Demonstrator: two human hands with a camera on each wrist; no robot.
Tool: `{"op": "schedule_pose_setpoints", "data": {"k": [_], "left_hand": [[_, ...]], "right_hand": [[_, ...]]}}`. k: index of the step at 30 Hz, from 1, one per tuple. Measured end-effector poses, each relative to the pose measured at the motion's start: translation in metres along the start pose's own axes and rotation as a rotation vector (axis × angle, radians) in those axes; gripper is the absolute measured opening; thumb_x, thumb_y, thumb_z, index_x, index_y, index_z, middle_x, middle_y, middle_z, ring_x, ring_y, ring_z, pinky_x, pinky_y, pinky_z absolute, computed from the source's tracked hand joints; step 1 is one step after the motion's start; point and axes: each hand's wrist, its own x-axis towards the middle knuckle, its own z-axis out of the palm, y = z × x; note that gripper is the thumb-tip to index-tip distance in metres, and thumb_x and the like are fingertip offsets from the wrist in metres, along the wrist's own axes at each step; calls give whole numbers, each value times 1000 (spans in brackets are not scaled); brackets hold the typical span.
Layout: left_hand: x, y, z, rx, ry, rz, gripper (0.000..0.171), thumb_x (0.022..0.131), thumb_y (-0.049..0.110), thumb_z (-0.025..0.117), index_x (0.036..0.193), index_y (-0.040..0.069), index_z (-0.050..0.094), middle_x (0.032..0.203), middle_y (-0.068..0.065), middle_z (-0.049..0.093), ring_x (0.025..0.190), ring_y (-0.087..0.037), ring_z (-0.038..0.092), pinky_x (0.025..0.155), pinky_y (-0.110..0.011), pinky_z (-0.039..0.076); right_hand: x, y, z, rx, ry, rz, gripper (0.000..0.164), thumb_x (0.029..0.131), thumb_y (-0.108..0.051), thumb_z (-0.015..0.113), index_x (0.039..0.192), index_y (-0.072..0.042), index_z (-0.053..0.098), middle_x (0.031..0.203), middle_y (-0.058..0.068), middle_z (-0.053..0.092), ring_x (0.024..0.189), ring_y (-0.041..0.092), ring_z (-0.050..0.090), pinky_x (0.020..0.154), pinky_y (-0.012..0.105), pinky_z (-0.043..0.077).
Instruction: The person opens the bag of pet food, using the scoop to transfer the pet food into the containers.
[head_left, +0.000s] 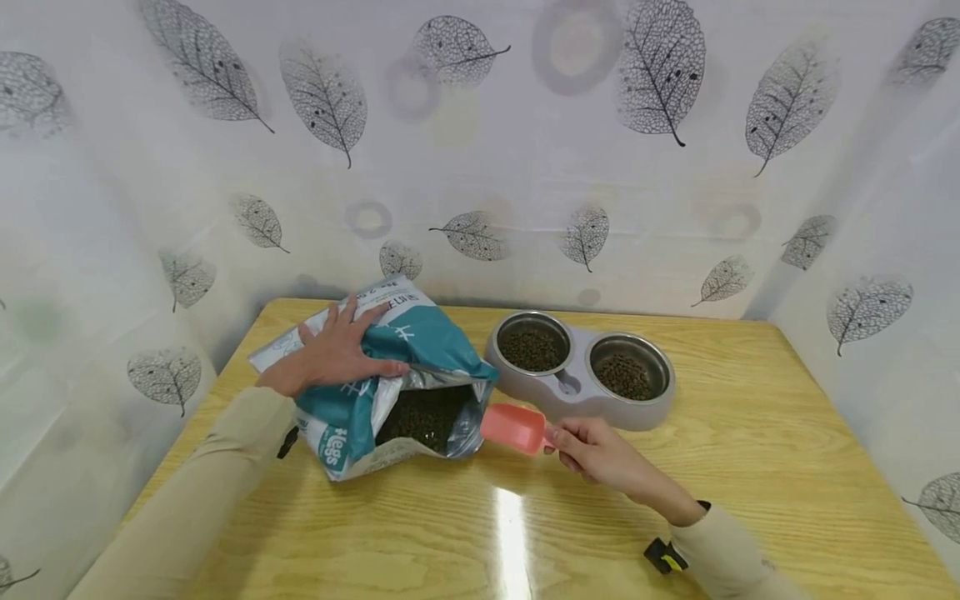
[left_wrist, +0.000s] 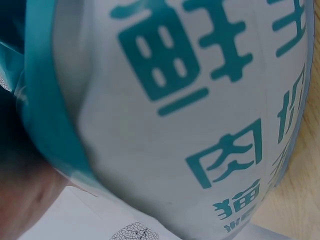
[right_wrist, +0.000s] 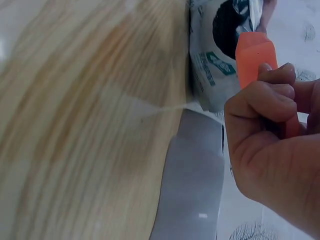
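Note:
A teal and white pet food bag (head_left: 427,333) lies on its side, its mouth gaping toward the front right with brown kibble (head_left: 420,417) inside. My left hand (head_left: 337,346) rests on top of the bag with fingers spread; the left wrist view shows mostly the printed bag side (left_wrist: 150,150). My right hand (head_left: 600,450) grips the handle of a coral-pink scoop (head_left: 514,427), just right of the bag's mouth. No kibble shows in the scoop. In the right wrist view, fingers (right_wrist: 265,100) curl round the scoop's handle.
Behind the scoop stands a grey double feeder (head_left: 517,385) with two metal bowls, each holding brown kibble (head_left: 622,377). Everything sits on a wooden table (head_left: 750,400). Leaf-patterned cloth (head_left: 525,167) hangs behind and at both sides.

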Motion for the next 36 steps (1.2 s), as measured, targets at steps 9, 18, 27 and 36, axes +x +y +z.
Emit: {"op": "schedule_pose_setpoints", "data": {"k": [9,18,27,36], "left_hand": [[0,1,-1,3,-1,-1,114,81,82,61,167,28,9,171,-27,-7,154,-57,-10,104,-92,-2],[0,0,0,-1,-6,-9,114,81,81,62,167,28,8,171,-27,-9,154,-57,-12,104,-92,-3],[3,1,0,4,-8,-5,114,81,83,60,167,31,6,171,-25,-10,154,-56,-13,104,-91,-4],[5,-2,1,10,-10,-12,115,80,84,60,167,31,7,171,-25,-9,154,-56,-12,104,-91,-3]], "right_hand": [[24,-4,29,-115,-20,-82,42,111,-29,47,96,2,71,50,-7,41,41,2,33,41,19,29],[51,-31,52,-209,28,0,40,109,-30,50,88,-5,74,45,-6,42,37,6,35,40,24,31],[73,-39,71,-273,35,21,45,108,-27,51,72,-3,63,46,-6,44,40,7,40,42,23,33],[79,-31,82,-94,-35,-14,41,110,-19,48,81,6,63,54,-2,51,46,6,44,47,22,36]]}}
